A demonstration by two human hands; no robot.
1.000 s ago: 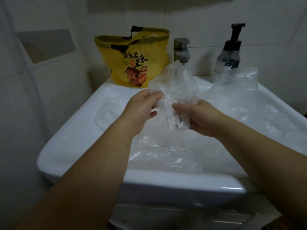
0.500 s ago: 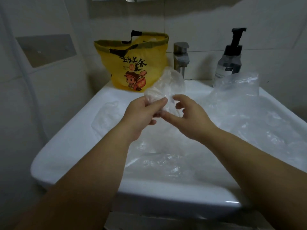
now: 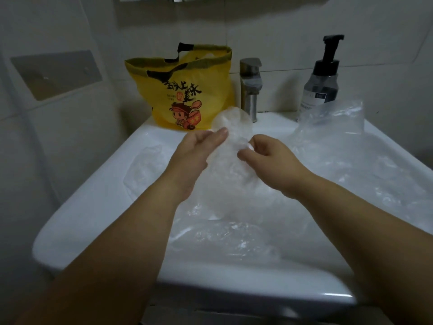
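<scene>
Both my hands hold one clear plastic bag (image 3: pixel 233 127) above the white sink (image 3: pixel 98 202). My left hand (image 3: pixel 196 153) pinches its left edge between thumb and fingers. On the other side my right hand (image 3: pixel 264 156) pinches the bag's right edge with curled fingers. The bag's top puffs up round between the hands, and the rest hangs down into the basin, hard to tell from the plastic below.
Several more clear plastic bags (image 3: pixel 332 146) lie crumpled across the basin and its right rim. A yellow printed bag (image 3: pixel 185 90) stands at the back left, a metal faucet (image 3: pixel 250 85) behind the hands, a pump soap bottle (image 3: pixel 322 78) at the back right. Tiled walls close in on the left.
The crumpled bag was held low and long a second ago. My hands came together, then moved slightly apart, and the bag's top now balloons round between them.
</scene>
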